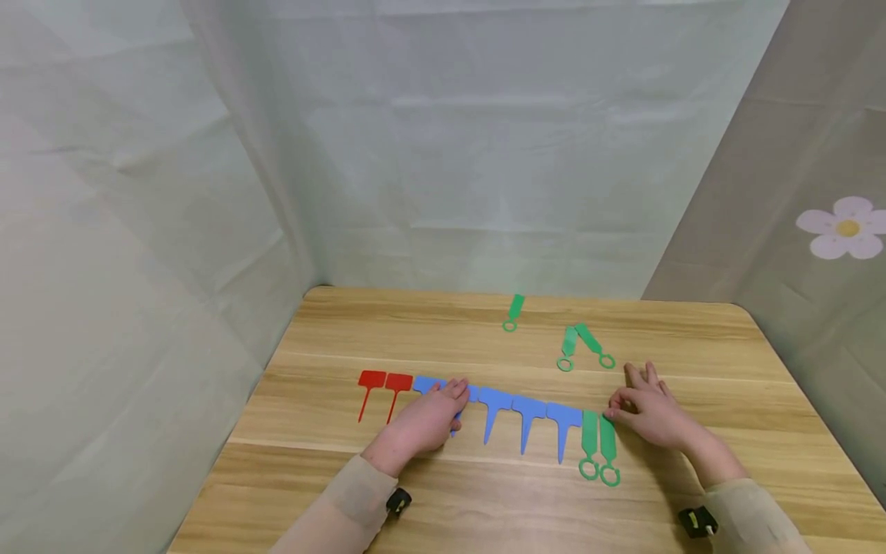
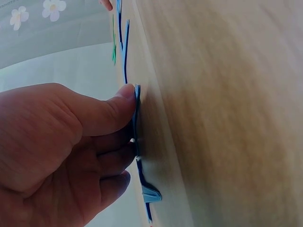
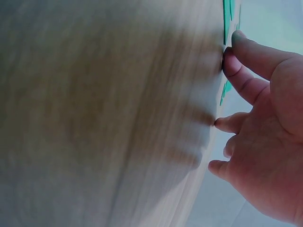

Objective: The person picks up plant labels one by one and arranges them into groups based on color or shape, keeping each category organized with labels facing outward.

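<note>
Red T-shaped plant labels (image 1: 372, 378), several blue T-shaped plant labels (image 1: 529, 408) and two green ring-ended tags (image 1: 589, 435) lie side by side in a row on the table. My left hand (image 1: 432, 415) rests over the left blue labels, partly hiding two of them. In the left wrist view, its thumb touches the edge of a blue label (image 2: 137, 109). At the row's right end, my right hand (image 1: 651, 412) has its thumb and index finger together at the top corner of the outermost green tag (image 1: 607, 438). Its other fingers are spread, with fingertips on the table.
Farther back on the wooden table (image 1: 415, 331) lie a single green tag (image 1: 516, 306) and two more green tags (image 1: 570, 342) whose tops meet. Pale cloth (image 1: 519, 154) hangs behind the table and along its sides.
</note>
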